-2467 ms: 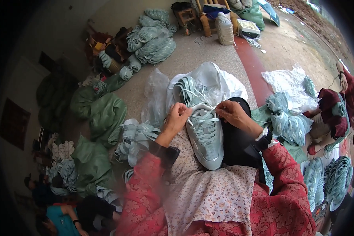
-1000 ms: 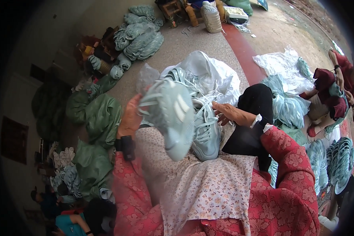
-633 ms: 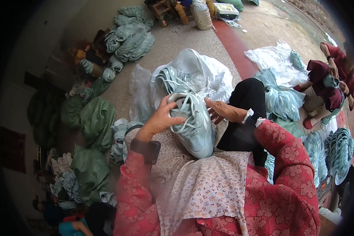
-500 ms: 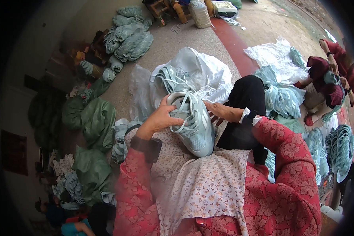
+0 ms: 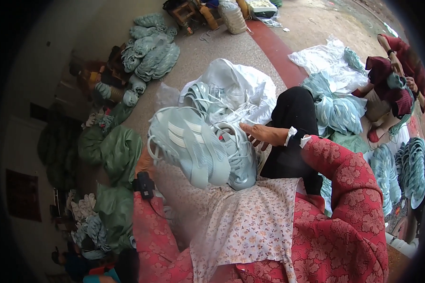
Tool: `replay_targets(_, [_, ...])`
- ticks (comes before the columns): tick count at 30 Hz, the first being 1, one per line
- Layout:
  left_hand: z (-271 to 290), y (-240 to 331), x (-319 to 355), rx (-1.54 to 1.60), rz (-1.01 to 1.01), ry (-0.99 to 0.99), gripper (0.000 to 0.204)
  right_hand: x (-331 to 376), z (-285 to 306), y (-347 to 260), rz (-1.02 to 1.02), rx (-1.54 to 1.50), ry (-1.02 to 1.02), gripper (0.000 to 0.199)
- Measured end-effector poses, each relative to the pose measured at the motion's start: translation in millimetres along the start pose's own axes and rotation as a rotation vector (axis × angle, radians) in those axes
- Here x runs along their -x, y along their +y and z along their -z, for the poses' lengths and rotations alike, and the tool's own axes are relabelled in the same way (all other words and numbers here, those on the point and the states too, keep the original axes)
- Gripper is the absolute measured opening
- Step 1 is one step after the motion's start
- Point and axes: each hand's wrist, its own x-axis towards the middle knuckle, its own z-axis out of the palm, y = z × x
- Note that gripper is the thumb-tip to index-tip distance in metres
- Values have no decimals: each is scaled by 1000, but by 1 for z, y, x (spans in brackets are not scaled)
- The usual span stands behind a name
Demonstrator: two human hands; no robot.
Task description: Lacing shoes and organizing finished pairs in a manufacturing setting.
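A stack of pale blue-green shoe uppers [image 5: 186, 144] with white stripes is held up on the left of my lap. My left hand [image 5: 145, 162] grips it from the left side, its fingers mostly hidden behind the stack. Right beside the stack, a laced upper of the same colour [image 5: 242, 162] rests toe-down on my patterned apron [image 5: 250, 221]. My right hand [image 5: 267, 135] is open along its right side, thumb stretched toward the laces and fingers apart. Whether the thumb presses on the upper cannot be made out.
Just ahead, a white plastic sack [image 5: 257, 87] holds more uppers. Bundled uppers [image 5: 337, 111] lie to the right, near a seated person in red [image 5: 413, 70]. Green sacks [image 5: 120, 148] and piled uppers [image 5: 158, 56] stand at left and far left.
My left hand has let go of the laced upper and moved left, now holding the stack of uppers. The laced upper sits slightly lower and further right; my right hand stays beside it.
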Motion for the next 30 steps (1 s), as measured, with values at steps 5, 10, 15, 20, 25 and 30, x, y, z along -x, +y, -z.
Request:
replay_targets(5, [-39,40,14,-93,24,-137,40,-1,-4,-5,-23,-1,-1,108])
replay_targets(10, [-107,14,-16,-705,125,-317,36,-2,-5,-2,-29,-28,-32,102])
replay_targets(15, [-123,-27,-35,-724,138,-392,61,-4,-10,-11,-123,-79,-104,96])
replay_targets(20, [-153,-6,-21,-652,387,-349,50,1,2,9,-121,-143,-112,93])
replay_targets(25, [-98,-25,4,-577,307,-286,45,-6,-14,-9,-103,-172,-188,92])
replay_targets(30, [-54,-42,40,-499,175,-291,52,5,-12,-1,23,-466,-308,55])
